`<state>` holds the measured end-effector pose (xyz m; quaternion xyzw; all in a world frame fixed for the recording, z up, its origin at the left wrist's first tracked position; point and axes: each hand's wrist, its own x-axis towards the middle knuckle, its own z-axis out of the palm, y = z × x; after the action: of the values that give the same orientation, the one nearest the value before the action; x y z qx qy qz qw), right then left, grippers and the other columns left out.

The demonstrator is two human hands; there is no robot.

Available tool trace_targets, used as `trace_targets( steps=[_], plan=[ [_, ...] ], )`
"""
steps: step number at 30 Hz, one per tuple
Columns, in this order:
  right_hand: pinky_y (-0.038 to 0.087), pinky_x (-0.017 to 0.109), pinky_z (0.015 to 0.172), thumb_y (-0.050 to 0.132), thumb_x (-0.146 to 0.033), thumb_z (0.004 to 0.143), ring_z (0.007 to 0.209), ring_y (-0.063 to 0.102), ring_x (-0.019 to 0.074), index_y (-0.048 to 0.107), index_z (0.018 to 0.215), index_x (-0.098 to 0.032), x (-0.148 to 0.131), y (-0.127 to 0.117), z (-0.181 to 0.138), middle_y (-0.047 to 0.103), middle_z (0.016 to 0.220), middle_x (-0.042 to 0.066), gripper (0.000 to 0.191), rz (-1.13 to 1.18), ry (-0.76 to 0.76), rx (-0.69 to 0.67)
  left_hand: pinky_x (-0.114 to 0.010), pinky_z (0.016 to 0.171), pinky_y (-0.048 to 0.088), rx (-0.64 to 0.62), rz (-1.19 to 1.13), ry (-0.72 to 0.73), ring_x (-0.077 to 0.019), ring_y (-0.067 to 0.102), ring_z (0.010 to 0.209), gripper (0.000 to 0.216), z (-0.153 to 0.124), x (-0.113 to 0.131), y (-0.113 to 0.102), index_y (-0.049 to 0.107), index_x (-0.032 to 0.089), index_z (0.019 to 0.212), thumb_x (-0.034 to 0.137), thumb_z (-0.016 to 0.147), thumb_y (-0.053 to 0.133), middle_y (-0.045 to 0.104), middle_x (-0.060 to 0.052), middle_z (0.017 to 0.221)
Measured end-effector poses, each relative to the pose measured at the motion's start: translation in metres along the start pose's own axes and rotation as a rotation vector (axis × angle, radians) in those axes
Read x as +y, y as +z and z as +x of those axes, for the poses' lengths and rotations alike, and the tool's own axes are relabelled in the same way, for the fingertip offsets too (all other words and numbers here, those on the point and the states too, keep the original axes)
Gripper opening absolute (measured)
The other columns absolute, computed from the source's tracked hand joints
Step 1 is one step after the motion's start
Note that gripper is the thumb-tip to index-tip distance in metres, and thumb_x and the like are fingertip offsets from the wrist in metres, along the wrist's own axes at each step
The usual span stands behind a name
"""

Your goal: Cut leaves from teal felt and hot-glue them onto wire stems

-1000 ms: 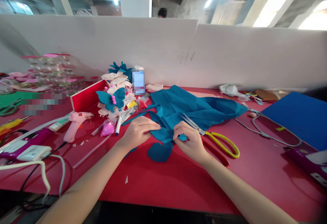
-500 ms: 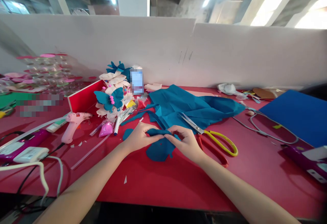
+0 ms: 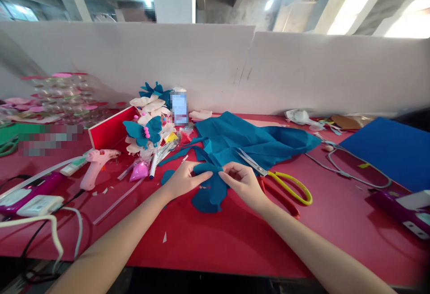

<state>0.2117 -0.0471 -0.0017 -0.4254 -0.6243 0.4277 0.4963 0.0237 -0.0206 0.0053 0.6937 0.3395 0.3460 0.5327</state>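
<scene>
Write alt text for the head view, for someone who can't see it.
A left hand and a right hand pinch a teal piece between them over a red table. Scissors lie beside the right hand, blades on teal fabric; to the left are a pink glue gun and teal and pale flowers.

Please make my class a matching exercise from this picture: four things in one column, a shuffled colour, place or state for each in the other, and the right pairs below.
Things:
1. scissors
2. glue gun
3. blue sheet
4. curved teal piece

Descriptions:
A. pink
B. held by the left hand
C. one yellow handle, one red
D. at the picture's right edge

Pairs: 1-C, 2-A, 3-D, 4-B
</scene>
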Motion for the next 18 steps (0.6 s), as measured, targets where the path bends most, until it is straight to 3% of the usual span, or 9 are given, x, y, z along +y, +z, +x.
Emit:
trace_targets(
  steps=[3,5,7,10,11,15,18],
  plan=[
    [0.042,0.025,0.052,0.067,-0.048,0.073,0.055,0.052,0.0119,0.056,0.073,-0.018,0.002,0.001,0.002,0.058,0.06,0.0,0.032,0.038,0.075,-0.001,-0.027,0.061,0.053,0.064,0.048,0.013,-0.0159,0.063,0.064,0.032,0.003,-0.003,0.001,0.062,0.014,0.068,0.042,0.083,0.057,0.066,-0.001,0.067],
    [0.043,0.025,0.053,0.068,-0.049,0.072,0.055,0.054,0.0121,0.054,0.072,-0.018,0.004,0.001,0.003,0.058,0.059,-0.001,0.034,0.058,0.099,0.011,-0.027,0.063,0.052,0.117,0.077,0.041,-0.0162,0.063,0.067,0.029,0.004,-0.006,0.002,0.064,0.014,0.076,0.042,0.084,0.057,0.066,-0.002,0.07],
    [0.043,0.026,0.053,0.068,-0.05,0.071,0.054,0.054,0.0124,0.053,0.071,-0.019,0.006,0.001,0.004,0.058,0.058,-0.001,0.035,0.071,0.117,0.033,-0.024,0.059,0.051,0.169,0.086,0.072,-0.0141,0.061,0.063,0.031,0.004,-0.008,0.004,0.062,0.018,0.104,0.04,0.083,0.06,0.063,0.001,0.068],
    [0.044,0.026,0.054,0.069,-0.052,0.07,0.054,0.056,0.0133,0.053,0.07,-0.019,0.008,0.0,0.005,0.059,0.057,-0.001,0.037,0.086,0.129,0.063,-0.02,0.05,0.048,0.207,0.107,0.141,-0.0109,0.056,0.054,0.067,0.003,-0.012,0.005,0.033,0.028,0.139,0.036,0.081,0.064,0.059,0.005,0.066],
    [0.044,0.026,0.053,0.069,-0.053,0.07,0.054,0.056,0.0136,0.053,0.07,-0.019,0.009,-0.001,0.005,0.06,0.056,-0.001,0.037,0.089,0.127,0.07,-0.021,0.051,0.049,0.197,0.127,0.172,-0.0108,0.057,0.055,0.069,0.003,-0.012,0.005,0.031,0.029,0.141,0.035,0.08,0.064,0.061,0.004,0.07],
    [0.043,0.025,0.054,0.069,-0.051,0.072,0.056,0.058,0.0144,0.054,0.071,-0.019,0.012,-0.002,0.005,0.061,0.057,0.0,0.036,0.101,0.123,0.075,-0.026,0.064,0.054,0.121,0.321,0.24,-0.0146,0.063,0.069,0.033,0.002,-0.014,0.002,0.066,0.026,0.111,0.037,0.08,0.065,0.069,-0.003,0.087],
    [0.043,0.026,0.056,0.068,-0.051,0.072,0.057,0.058,0.0147,0.054,0.073,-0.019,0.013,-0.003,0.005,0.061,0.057,0.0,0.035,0.107,0.122,0.064,-0.027,0.067,0.055,0.097,0.35,0.178,-0.016,0.066,0.072,0.032,0.002,-0.013,0.001,0.069,0.025,0.107,0.039,0.078,0.067,0.071,-0.004,0.095]
  ],
)
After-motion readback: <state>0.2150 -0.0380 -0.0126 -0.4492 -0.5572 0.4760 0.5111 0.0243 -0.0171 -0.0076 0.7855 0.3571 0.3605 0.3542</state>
